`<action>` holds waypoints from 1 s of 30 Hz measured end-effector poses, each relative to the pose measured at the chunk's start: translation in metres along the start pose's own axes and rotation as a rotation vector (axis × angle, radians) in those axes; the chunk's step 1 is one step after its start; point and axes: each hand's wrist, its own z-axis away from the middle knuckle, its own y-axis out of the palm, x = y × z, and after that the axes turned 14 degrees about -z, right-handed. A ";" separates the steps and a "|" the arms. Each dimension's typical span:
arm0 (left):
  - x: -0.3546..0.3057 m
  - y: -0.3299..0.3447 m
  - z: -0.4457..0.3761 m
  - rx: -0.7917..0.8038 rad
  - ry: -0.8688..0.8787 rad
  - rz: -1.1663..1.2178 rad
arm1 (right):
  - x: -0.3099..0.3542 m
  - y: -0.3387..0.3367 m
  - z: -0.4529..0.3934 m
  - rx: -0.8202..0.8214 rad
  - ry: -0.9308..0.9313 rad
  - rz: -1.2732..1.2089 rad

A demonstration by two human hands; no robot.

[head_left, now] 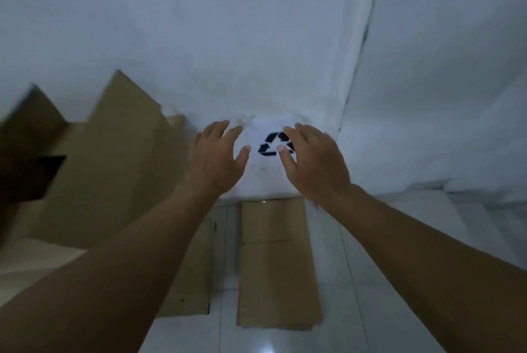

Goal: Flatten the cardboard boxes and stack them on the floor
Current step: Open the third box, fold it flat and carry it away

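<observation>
Flattened cardboard box (278, 264) flat on pale tiled floor (256, 341), near centre; another flattened piece (196, 275) just left; upright boxes (114, 158) far left (blurred); left hand (218, 156) and right hand (310, 158) spread, empty, before white sheet (262, 173) bearing recycling symbol (275, 144); white walls (199, 24) beyond

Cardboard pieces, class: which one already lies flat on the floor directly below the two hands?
The flattened cardboard on the tiles, centre frame. The upright cardboard boxes at left lean tall against the wall.

Flattened boxes (278, 264): matt brown cardboard, creased. Floor (265, 344): glossy pale tile (glare spot). Wall (228, 39): matt white, slightly rough. Recycling sign (265, 153): white paper.
</observation>
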 end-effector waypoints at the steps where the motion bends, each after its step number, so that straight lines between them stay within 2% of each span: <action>1: 0.007 -0.029 -0.002 -0.022 -0.008 -0.026 | 0.021 -0.018 -0.008 -0.004 -0.028 0.009; 6: 0.048 -0.153 0.000 -0.134 -0.078 -0.093 | 0.119 -0.082 -0.041 0.062 -0.041 0.052; 12: 0.127 -0.231 0.036 -0.205 -0.180 -0.139 | 0.235 -0.092 -0.068 0.089 -0.164 0.056; 21: 0.309 -0.298 0.123 -0.269 -0.288 -0.217 | 0.408 -0.002 -0.054 0.144 -0.228 -0.022; 30: 0.457 -0.277 0.204 -0.224 -0.366 -0.175 | 0.514 0.105 -0.035 0.258 -0.147 -0.066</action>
